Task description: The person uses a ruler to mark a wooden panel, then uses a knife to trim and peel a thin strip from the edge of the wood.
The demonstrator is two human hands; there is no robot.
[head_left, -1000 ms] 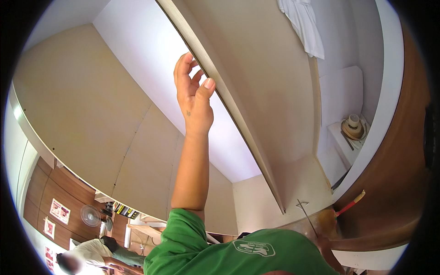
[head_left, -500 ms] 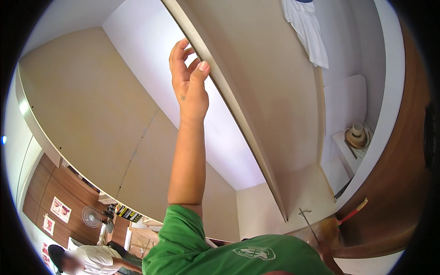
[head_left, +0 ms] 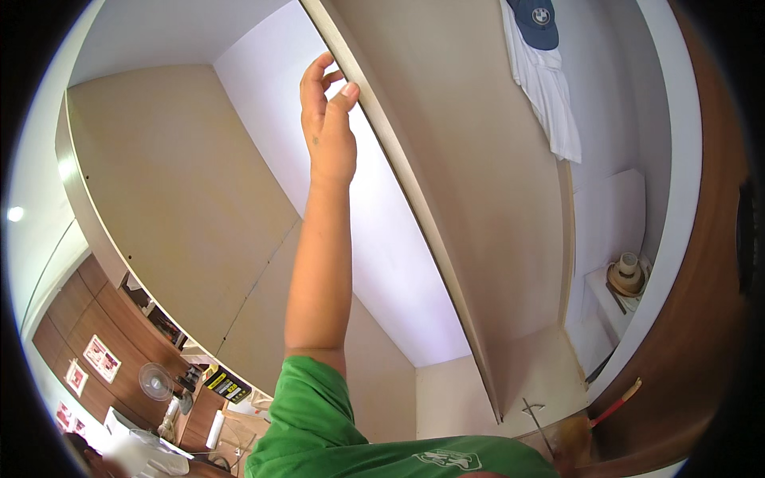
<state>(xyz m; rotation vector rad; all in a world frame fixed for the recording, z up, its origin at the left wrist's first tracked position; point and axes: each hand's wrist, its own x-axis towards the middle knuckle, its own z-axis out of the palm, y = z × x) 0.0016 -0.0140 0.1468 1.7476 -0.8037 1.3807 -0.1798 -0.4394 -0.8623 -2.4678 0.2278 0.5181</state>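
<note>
My left hand (head_left: 328, 131) is raised high, its fingers bent and its thumb on the edge of a long beige panel (head_left: 398, 171). The panel slants from the top middle down to the lower right. A pale recess lies behind the hand, with a beige board (head_left: 183, 159) to its left. At the lower right edge part of my right hand (head_left: 567, 460) shows, dark and blurred; its fingers are hidden. Close to it are a thin metal rod with a short crosspiece (head_left: 535, 414) and a red-handled tool (head_left: 613, 409).
A white cloth (head_left: 546, 103) and a dark blue cap (head_left: 535, 24) hang at the upper right. Below them, a hat (head_left: 625, 277) sits on a small ledge. At the lower left are a fan (head_left: 156, 382), a black-and-yellow box (head_left: 227, 385) and a partly visible person (head_left: 147, 456).
The view has shifted, so the cap is now fully visible and the person at the lower left is largely out of frame. My left hand remains at the panel's edge.
</note>
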